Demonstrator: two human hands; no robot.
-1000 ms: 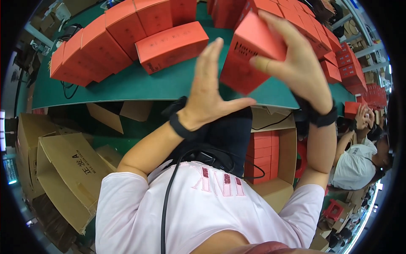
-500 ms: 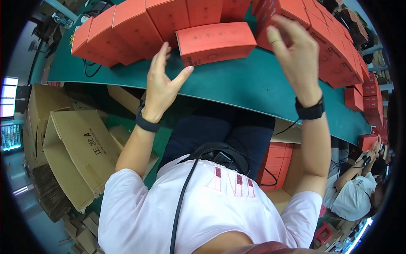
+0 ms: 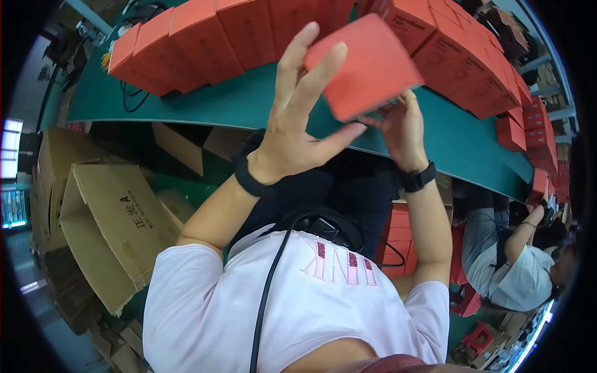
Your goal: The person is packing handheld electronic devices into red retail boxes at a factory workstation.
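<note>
Grip, right hand [image 3: 398, 124]: pinching flat red cardboard box [image 3: 364, 65] from beneath.
Grip, left hand [image 3: 298, 118]: fingers spread, touching box's left edge.
Box position: raised above green table [image 3: 460, 143], tilted.
Far: red box rows [image 3: 211, 37].

Held box [image 3: 367, 62]: plain red-orange; flat, unpatterned face
Stacked boxes [image 3: 205, 37]: same red-orange; small dark print on some
Table top [image 3: 249, 102]: dark green; pale edge
Wristbands [image 3: 415, 178]: black
Shirt [image 3: 249, 311]: white; pink lettering
Cable [image 3: 267, 292]: black
Cartons [image 3: 118, 230]: brown cardboard; black print
</note>
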